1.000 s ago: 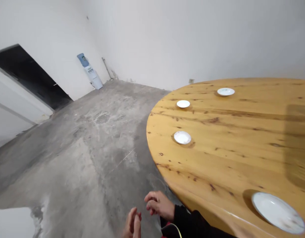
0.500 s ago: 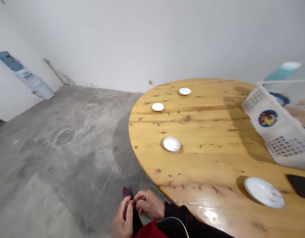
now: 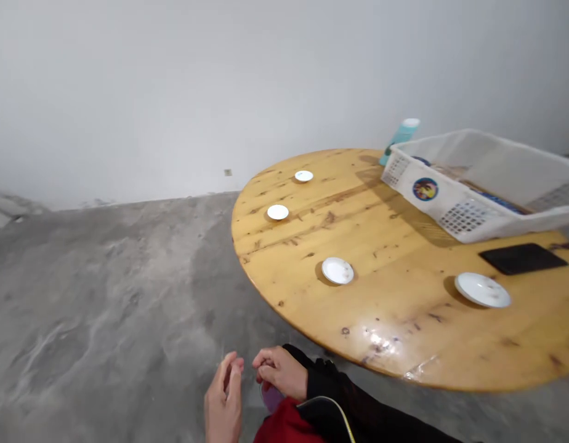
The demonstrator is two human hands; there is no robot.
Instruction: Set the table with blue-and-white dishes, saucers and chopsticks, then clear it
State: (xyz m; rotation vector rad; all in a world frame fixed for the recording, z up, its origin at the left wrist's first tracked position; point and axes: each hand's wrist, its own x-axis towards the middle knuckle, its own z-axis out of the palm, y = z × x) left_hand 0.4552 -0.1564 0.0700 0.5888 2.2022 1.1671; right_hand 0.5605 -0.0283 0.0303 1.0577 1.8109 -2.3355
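My left hand point(image 3: 223, 400) hovers low in front of my body, its thumb and fingers slightly apart with nothing between them. Just to its right is my right hand point(image 3: 281, 372), loosely curled and holding nothing that I can see. A small gap separates the two hands. Both are off the table's near left edge, above the floor. The closest dish to them is a small white plate point(image 3: 337, 271) on the round wooden table point(image 3: 367, 234). Another white plate point(image 3: 483, 290) sits to the right, and two more, a white plate point(image 3: 278, 212) and a white plate point(image 3: 303, 176), stand farther back.
A white plastic basket point(image 3: 469, 215) with things inside stands on the table's right side. Behind it is a turquoise bottle-like container point(image 3: 399, 140) with a white top. A flat black object point(image 3: 523, 258) lies before the basket. Grey concrete floor point(image 3: 127, 307) spreads left.
My view has swung to the right, bringing more of the basket and the flat black object into sight. My hands have drawn slightly apart.
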